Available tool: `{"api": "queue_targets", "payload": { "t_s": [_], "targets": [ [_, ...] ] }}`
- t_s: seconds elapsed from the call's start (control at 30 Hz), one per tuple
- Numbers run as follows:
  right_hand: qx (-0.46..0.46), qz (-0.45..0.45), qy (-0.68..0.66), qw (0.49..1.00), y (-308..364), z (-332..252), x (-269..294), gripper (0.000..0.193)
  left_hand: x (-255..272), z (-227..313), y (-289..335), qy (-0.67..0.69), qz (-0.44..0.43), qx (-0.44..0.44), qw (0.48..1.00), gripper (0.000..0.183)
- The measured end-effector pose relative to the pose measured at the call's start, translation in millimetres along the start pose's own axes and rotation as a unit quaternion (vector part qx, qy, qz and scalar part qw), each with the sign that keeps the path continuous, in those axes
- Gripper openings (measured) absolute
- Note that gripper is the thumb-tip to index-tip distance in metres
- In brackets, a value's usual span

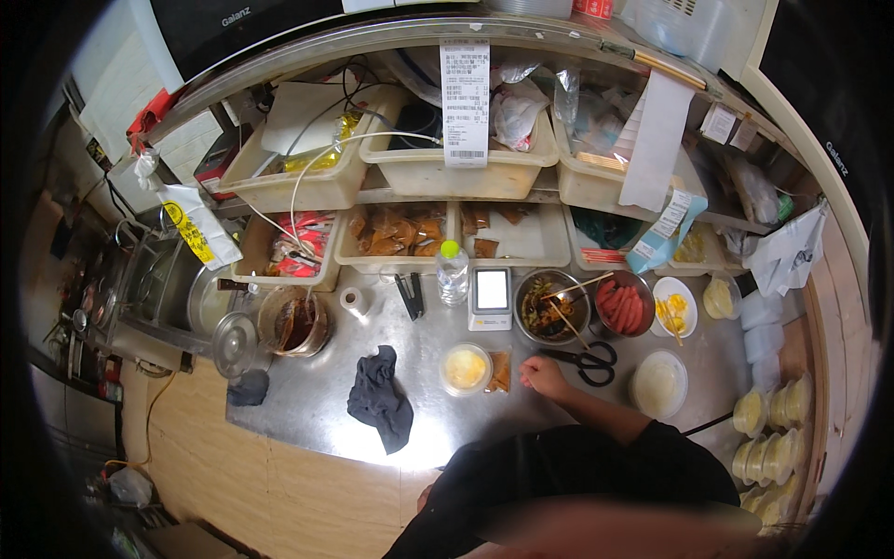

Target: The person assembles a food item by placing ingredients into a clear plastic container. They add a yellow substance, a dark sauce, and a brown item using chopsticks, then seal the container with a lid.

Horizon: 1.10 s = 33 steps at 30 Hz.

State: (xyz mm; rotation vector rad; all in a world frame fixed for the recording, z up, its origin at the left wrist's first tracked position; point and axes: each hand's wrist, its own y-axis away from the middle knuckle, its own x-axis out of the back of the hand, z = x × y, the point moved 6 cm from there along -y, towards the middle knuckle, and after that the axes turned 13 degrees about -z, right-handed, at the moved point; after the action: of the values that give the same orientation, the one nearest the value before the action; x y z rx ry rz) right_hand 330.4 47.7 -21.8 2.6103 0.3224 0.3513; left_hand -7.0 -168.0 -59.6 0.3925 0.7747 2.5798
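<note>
My right hand (543, 374) rests on the metal counter (317, 401) with its fingers curled in; nothing shows in them. Just left of it lies a small brown sauce packet (499, 371), beside a round clear tub (466, 370) with pale yellow contents. Black-handled scissors (596, 363) lie to the right of the hand, below a steel bowl (520, 321) of dark mixed food with chopsticks in it. A patch of skin (424, 498) shows at the left edge of my black clothing; it may be my left hand, but no fingers can be made out.
A digital scale (490, 321) and a green-capped bottle (453, 273) stand behind the tub. A bowl of red sausages (622, 303), a yellow-filled white bowl (690, 307) and a white round container (659, 384) are at right. Leftward are a dark cloth (380, 396) and a sauce pot (293, 321).
</note>
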Motion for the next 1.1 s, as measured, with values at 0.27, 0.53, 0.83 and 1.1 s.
{"api": "queue_targets", "payload": {
  "t_s": [0.27,0.53,0.83,1.1],
  "targets": [
    [0.034,0.007,0.018,0.999,-2,0,0,0.019,-2,9,-11,-0.001,-0.006,0.006,1.000,0.033],
    [0.031,0.011,0.049,0.998,-2,3,5,0.020,0,12,-17,-0.004,-0.012,0.008,1.000,0.030],
    [0.125,-0.006,0.091,0.988,1,-12,-5,0.006,3,9,7,-0.021,-0.029,0.005,0.999,0.027],
    [0.107,0.222,0.173,0.953,49,-23,49,0.018,16,10,17,-0.055,-0.058,0.030,0.996,0.026]
  ]
}}
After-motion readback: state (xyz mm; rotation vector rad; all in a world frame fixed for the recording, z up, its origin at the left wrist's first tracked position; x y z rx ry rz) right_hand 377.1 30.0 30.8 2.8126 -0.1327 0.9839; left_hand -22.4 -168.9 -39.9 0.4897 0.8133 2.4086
